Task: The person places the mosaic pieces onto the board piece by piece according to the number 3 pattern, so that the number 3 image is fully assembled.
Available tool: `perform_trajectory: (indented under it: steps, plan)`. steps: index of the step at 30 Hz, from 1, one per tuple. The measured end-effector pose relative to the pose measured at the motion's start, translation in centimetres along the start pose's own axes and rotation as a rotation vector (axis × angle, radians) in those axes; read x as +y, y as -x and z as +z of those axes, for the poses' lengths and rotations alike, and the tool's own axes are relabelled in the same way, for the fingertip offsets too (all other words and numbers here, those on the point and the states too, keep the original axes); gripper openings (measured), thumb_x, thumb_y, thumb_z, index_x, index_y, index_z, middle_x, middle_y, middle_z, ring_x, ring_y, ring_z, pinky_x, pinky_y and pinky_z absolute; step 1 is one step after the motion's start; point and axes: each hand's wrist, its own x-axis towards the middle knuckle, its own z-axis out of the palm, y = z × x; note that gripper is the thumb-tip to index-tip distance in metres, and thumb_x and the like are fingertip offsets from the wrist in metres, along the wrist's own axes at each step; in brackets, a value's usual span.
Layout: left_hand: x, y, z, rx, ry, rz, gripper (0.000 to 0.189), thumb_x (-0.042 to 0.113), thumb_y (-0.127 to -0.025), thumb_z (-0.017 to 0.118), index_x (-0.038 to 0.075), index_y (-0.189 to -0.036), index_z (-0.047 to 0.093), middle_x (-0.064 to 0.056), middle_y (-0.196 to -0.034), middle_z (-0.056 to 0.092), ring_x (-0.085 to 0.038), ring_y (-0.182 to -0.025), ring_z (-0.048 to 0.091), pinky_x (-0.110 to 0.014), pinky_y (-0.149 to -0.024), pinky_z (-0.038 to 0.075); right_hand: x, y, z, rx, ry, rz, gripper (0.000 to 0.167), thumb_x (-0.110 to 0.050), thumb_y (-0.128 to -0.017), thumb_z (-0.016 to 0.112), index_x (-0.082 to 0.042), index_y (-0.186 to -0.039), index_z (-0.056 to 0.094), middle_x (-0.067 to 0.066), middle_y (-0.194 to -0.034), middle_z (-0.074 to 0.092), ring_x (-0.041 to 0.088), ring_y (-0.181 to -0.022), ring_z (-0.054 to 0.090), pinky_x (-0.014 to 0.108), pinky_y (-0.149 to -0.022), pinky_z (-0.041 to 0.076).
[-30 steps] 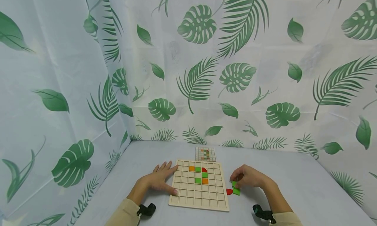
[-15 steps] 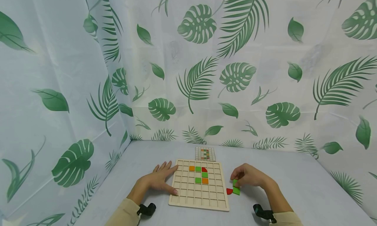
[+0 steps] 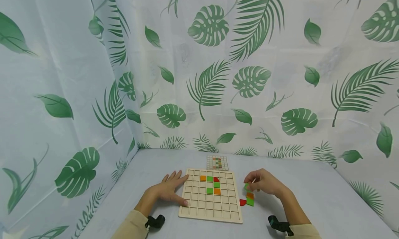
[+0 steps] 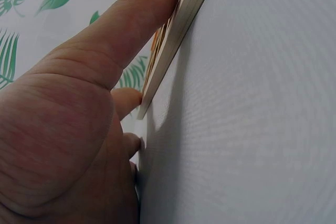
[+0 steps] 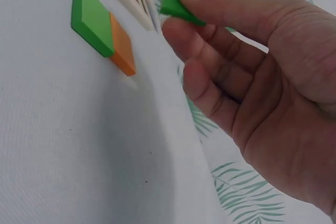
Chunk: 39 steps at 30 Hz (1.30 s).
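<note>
A wooden grid board (image 3: 199, 206) lies on the table with several orange, green and red tiles in its upper middle cells. My left hand (image 3: 168, 189) rests at its left edge, thumb and index finger touching the rim, fingers spread. Right of the board, my right hand (image 3: 266, 183) pinches a green tile (image 5: 176, 2) between thumb and fingers, raised off the table. Just below that hand lie an orange tile (image 3: 250, 195), a green tile (image 3: 250, 202) and a red rounded tile (image 3: 242, 202), close together.
Behind the board lies a small pattern card (image 3: 217, 163) showing a grid with coloured squares. A leaf-print curtain (image 3: 218, 93) hangs behind the table and on the left. Each wrist wears a black strap with a small device.
The right hand has lifted the green tile up and away from the pile, uncovering an orange tile beneath. The left hand and board have stayed still.
</note>
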Motion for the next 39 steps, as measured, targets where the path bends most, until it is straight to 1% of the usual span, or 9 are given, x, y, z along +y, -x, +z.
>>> perform_trajectory:
  steps: [3,6,11,14,19,23,29,35,39]
  plan:
    - [0.0,0.0,0.0,0.000,-0.001,-0.002,0.119,0.075,-0.075,0.078,0.021,-0.167,0.025,-0.019,-0.175,0.010,-0.042,-0.162,0.002,-0.065,-0.128,0.003,0.2,-0.2,0.0,0.016,-0.036,-0.001,0.018,-0.013,-0.093,0.076,0.000,-0.105,0.075,0.009,-0.090,0.070,0.023,-0.073,0.067,0.032,-0.063,0.059]
    - [0.0,0.0,0.0,-0.001,-0.002,-0.005,0.119,0.075,-0.075,0.078,0.021,-0.167,0.025,-0.019,-0.175,0.010,-0.042,-0.162,0.002,-0.065,-0.129,0.003,0.3,-0.4,0.0,0.052,-0.051,-0.007,0.019,-0.014,-0.095,0.075,0.000,-0.108,0.075,0.010,-0.093,0.072,0.025,-0.074,0.069,0.032,-0.066,0.061]
    - [0.0,0.0,0.0,-0.004,-0.001,-0.003,0.119,0.075,-0.075,0.078,0.021,-0.167,0.026,-0.019,-0.175,0.010,-0.042,-0.162,0.003,-0.065,-0.128,0.004,0.4,-0.6,0.2,0.111,-0.053,-0.025,0.025,-0.018,-0.096,0.076,0.000,-0.113,0.076,0.009,-0.094,0.074,0.024,-0.076,0.069,0.031,-0.071,0.062]
    - [0.0,0.0,0.1,-0.010,0.005,0.002,0.118,0.074,-0.076,0.078,0.020,-0.167,0.025,-0.020,-0.175,0.010,-0.042,-0.162,0.003,-0.066,-0.128,0.003,0.3,-0.7,0.4,0.134,-0.051,-0.040,0.027,-0.019,-0.096,0.076,0.000,-0.115,0.075,0.009,-0.099,0.076,0.024,-0.082,0.068,0.031,-0.075,0.061]
    - [0.0,0.0,0.0,-0.013,0.013,0.006,0.119,0.074,-0.076,0.078,0.021,-0.167,0.024,-0.020,-0.175,0.009,-0.043,-0.162,0.003,-0.066,-0.128,0.003,-0.1,-0.9,0.8,0.165,-0.052,-0.082,0.028,-0.017,-0.096,0.076,0.001,-0.117,0.075,0.010,-0.109,0.077,0.029,-0.093,0.070,0.023,-0.080,0.059]
    - [-0.1,0.0,0.0,-0.013,0.016,0.006,0.119,0.074,-0.075,0.078,0.021,-0.167,0.024,-0.020,-0.175,0.009,-0.042,-0.162,0.003,-0.066,-0.128,0.003,-0.3,-1.1,1.2,0.186,-0.045,-0.108,0.025,-0.013,-0.097,0.073,0.002,-0.118,0.074,0.011,-0.109,0.077,0.032,-0.095,0.072,0.019,-0.080,0.058]
    - [-0.1,0.1,0.0,-0.015,0.021,0.010,0.119,0.074,-0.075,0.078,0.021,-0.167,0.025,-0.020,-0.175,0.009,-0.043,-0.162,0.003,-0.066,-0.128,0.003,-0.5,-1.6,2.0,0.175,-0.017,-0.110,0.023,-0.013,-0.098,0.073,0.000,-0.117,0.076,0.009,-0.110,0.077,0.023,-0.090,0.069,0.021,-0.080,0.059]
    - [-0.1,0.1,0.0,-0.018,0.030,0.015,0.119,0.073,-0.076,0.078,0.020,-0.167,0.023,-0.021,-0.174,0.008,-0.043,-0.162,0.002,-0.066,-0.128,0.002,-0.8,-2.0,2.7,0.151,0.002,-0.109,0.023,-0.013,-0.098,0.073,-0.002,-0.118,0.076,0.007,-0.111,0.076,0.024,-0.088,0.067,0.020,-0.079,0.058]
    - [-0.1,0.0,0.0,-0.012,0.019,0.004,0.119,0.075,-0.075,0.077,0.021,-0.167,0.024,-0.019,-0.175,0.009,-0.042,-0.162,0.002,-0.065,-0.128,0.003,-1.4,-2.2,3.2,0.151,0.017,-0.147,0.024,-0.011,-0.098,0.072,-0.002,-0.120,0.076,0.008,-0.112,0.076,0.025,-0.089,0.068,0.020,-0.080,0.058]
